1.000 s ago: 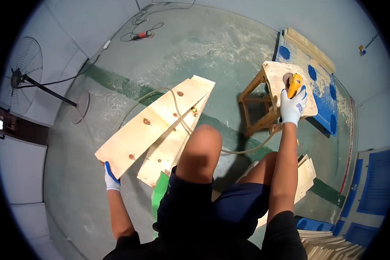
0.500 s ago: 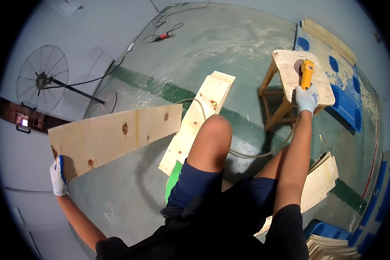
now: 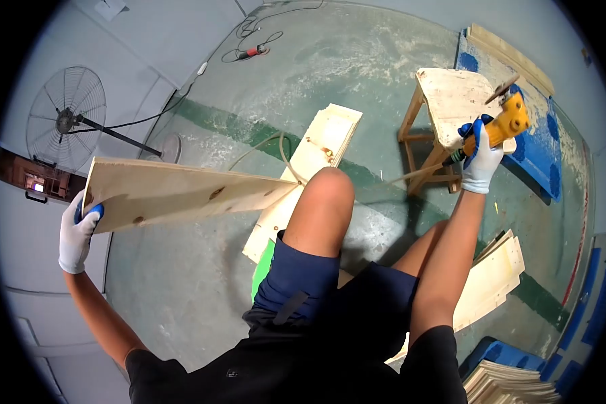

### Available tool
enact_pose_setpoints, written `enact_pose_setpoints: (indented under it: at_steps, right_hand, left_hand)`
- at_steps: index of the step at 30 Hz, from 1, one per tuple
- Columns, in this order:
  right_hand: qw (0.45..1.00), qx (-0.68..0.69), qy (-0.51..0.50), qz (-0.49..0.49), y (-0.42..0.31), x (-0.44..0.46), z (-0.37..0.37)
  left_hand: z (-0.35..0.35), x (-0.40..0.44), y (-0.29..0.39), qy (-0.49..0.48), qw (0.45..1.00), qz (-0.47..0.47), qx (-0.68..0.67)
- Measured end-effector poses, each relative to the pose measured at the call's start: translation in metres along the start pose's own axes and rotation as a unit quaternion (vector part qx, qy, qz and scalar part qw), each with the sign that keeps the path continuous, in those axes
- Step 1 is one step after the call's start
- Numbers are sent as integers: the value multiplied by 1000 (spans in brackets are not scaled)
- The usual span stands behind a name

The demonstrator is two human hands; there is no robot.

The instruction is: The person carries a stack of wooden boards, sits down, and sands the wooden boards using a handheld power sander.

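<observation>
My left hand (image 3: 78, 233), in a white glove with blue palm, grips the left end of a wide plywood board (image 3: 182, 195). The board is tilted, and its far end lies over the stacked boards by my knee. My right hand (image 3: 482, 156), gloved alike, is wrapped round a yellow angle sander (image 3: 508, 122). The sander is raised, its round disc (image 3: 503, 89) turned up and away from any wood. Behind it stands a wooden stool (image 3: 454, 97) with a worn top. A hose (image 3: 411, 176) runs from the sander towards my legs.
Narrow plywood boards (image 3: 330, 128) are stacked in front of my knee, with more boards (image 3: 491, 276) at right. A floor fan (image 3: 66, 120) stands left. A red corded power tool (image 3: 252, 52) lies far back. A blue-stained panel (image 3: 542, 158) lies beyond the stool.
My right hand has lifted the sander off the stool top and turned its disc upward. My left hand has raised and tilted the board's near end.
</observation>
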State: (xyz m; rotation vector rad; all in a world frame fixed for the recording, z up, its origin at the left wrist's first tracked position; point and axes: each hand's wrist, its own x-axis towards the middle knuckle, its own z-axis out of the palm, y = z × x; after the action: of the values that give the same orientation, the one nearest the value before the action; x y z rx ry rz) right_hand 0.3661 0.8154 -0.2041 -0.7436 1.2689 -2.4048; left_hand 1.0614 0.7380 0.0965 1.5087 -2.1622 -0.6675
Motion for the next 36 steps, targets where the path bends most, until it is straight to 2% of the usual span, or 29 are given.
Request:
enact_pose_setpoints:
  at_steps: [2,6,8,11,12,14,16,17,18,20,22,23,24,25,27,28,29,30,31,34,36]
  right_hand:
    - [999,-38,7,8,9,-9,-8]
    - [985,-168,11,25,20,-12,-25]
    - [985,-167,18,28,23,-13,-21]
    - [992,-107,30,62,28,-16,-16]
    - [993,-50,36,97,32,-16,-17]
    - [990,10,42,131,39,-15,-14]
    - [976,129,82,153,45,-14,-10]
    - [974,131,88,164,47,-13,-11]
    - [974,137,89,160,49,-10,-12]
    - [941,245,86,216,63,-5,-22]
    - [925,286,87,234,82,-1,-31]
    - [919,295,91,246,90,2,-34]
    - [912,304,95,257,92,2,-35]
    - [912,308,105,252,86,0,-32]
    - [916,297,105,248,79,-5,-27]
    - [921,288,106,241,75,-5,-28]
    - [920,293,106,238,75,-4,-31]
    - [916,312,98,231,73,-4,-34]
    - [917,315,110,217,73,-3,-35]
    - [909,337,138,201,64,-1,-45]
    - [908,342,155,184,60,5,-57]
  left_hand:
    - [1,11,3,-16,1000,-16,-4]
    - [15,39,10,3,1000,21,7]
    - [18,51,17,15,998,26,48]
    - [24,71,16,37,996,20,73]
    - [26,77,18,45,996,27,68]
    - [39,85,35,48,993,67,79]
    - [46,96,38,117,957,53,258]
    - [59,105,42,215,889,134,381]
    - [64,100,57,188,900,92,382]
    - [61,110,70,183,888,127,402]
    - [46,121,87,227,863,208,400]
    - [24,136,86,243,852,214,411]
    - [4,147,101,235,869,183,396]
    - [-19,162,105,299,813,275,418]
    - [-69,179,146,240,876,180,377]
    - [-92,188,164,242,910,155,299]
    - [-122,194,182,235,918,101,305]
    - [-170,214,172,238,910,221,260]
    - [-188,211,189,262,885,245,298]
    - [-187,153,255,354,746,314,469]
    - [-193,132,283,401,696,312,507]
